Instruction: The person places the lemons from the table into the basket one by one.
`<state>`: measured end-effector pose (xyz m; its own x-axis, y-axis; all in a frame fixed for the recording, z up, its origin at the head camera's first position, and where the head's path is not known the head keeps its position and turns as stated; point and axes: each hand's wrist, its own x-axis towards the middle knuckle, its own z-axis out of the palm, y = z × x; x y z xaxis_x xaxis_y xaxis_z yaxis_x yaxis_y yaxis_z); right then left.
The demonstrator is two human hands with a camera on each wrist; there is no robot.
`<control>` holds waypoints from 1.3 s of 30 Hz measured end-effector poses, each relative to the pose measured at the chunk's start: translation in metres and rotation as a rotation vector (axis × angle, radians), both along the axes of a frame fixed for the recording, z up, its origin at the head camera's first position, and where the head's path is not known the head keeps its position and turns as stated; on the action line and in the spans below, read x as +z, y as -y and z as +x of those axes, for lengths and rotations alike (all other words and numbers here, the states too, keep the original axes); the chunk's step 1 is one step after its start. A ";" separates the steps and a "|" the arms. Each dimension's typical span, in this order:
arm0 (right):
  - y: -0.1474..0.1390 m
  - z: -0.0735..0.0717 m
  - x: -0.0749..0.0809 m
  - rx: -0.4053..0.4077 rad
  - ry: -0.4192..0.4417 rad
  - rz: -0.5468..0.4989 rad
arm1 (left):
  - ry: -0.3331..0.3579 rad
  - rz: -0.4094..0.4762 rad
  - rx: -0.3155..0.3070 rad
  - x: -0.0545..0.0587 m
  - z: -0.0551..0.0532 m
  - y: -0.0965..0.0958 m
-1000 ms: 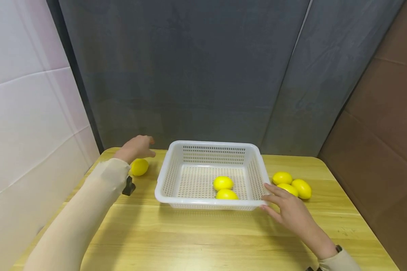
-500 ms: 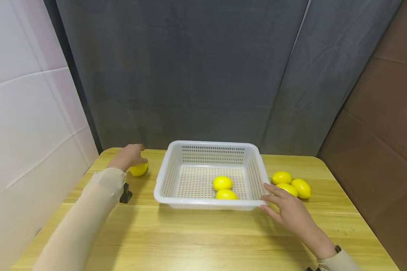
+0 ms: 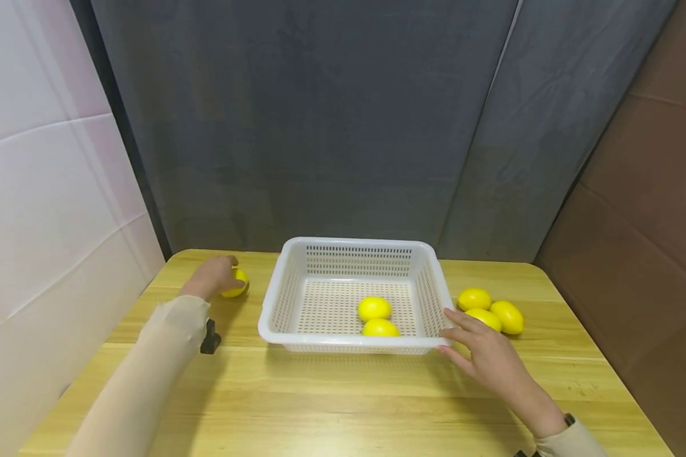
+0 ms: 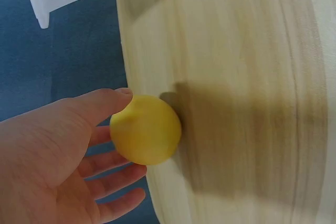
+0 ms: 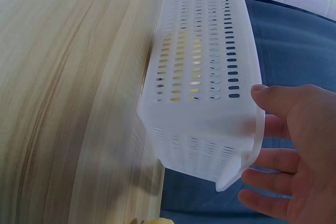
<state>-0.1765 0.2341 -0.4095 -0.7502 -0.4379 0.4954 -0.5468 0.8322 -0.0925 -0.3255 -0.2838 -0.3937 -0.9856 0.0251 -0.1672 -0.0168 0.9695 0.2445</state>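
At the far left of the table, my left hand holds a yellow lemon. In the left wrist view the thumb lies against one side of the lemon, with the fingers behind it on the other. A white perforated plastic basket stands mid-table. Two lemons lie inside it, near its front wall. My right hand holds the basket's front right corner, thumb against the front rim and fingertips over the side rim. The right wrist view shows the same corner and thumb.
Three more lemons lie close together on the table just right of the basket, beyond my right hand. A dark grey panel rises behind the wooden table. White and brown walls flank it.
My left hand has come down and back over the left lemon, and its thumb and fingers have closed about it. My right hand has stayed at the basket corner.
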 end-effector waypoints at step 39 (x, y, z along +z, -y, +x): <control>0.000 0.000 0.000 0.005 -0.015 0.001 | -0.108 0.044 -0.012 -0.002 0.003 -0.003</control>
